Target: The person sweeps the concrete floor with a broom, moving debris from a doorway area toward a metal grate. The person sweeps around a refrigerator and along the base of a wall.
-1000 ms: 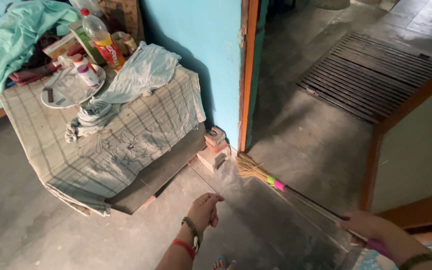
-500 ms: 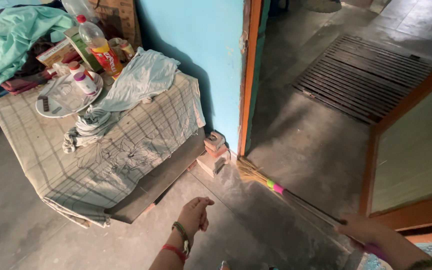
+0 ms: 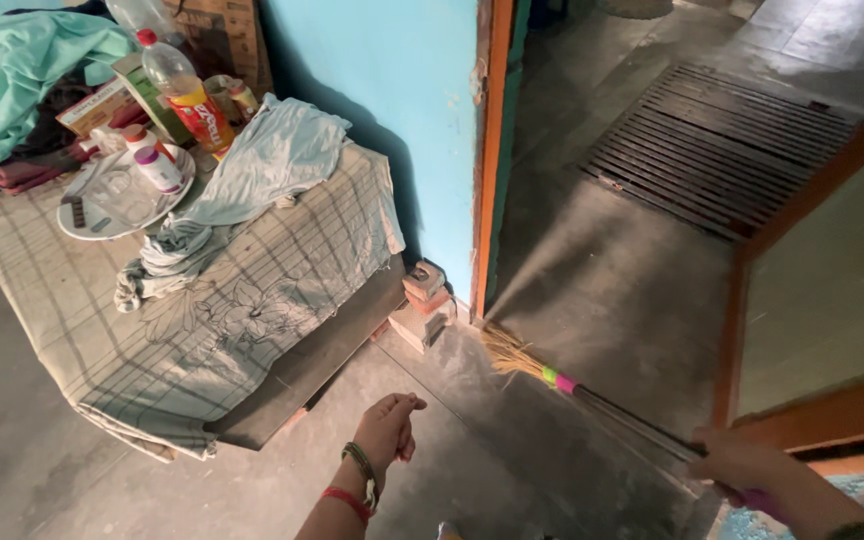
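— Right hand [image 3: 742,462] down at the bottom corner, fingers wrapped tight around the dark thin handle of a straw broom with green and pink bands [image 3: 592,397]. That's a closed grip on the stick.

— And the broom runs away from that grip, up and to the left, straw head fanned out on the grey concrete floor [image 3: 602,280] just beside the orange door frame [image 3: 492,150].

— Correct, bristles touching the floor. Just past them, a small stack of red bricks [image 3: 422,300] sits at the foot of the turquoise wall [image 3: 382,100].

— The left hand [image 3: 389,428]?

— Empty, hanging loose over the floor, well apart from the broom handle. Fingers curled in loosely, holding nothing; whether the fingertips touch the thumb is hard to tell from this angle.

— Beyond that hand?

— A low table under a checked beige cloth [image 3: 212,310], with a round metal tray [image 3: 82,210], a plastic bottle of orange drink [image 3: 180,88] and crumpled pale green cloth [image 3: 272,150] on top.
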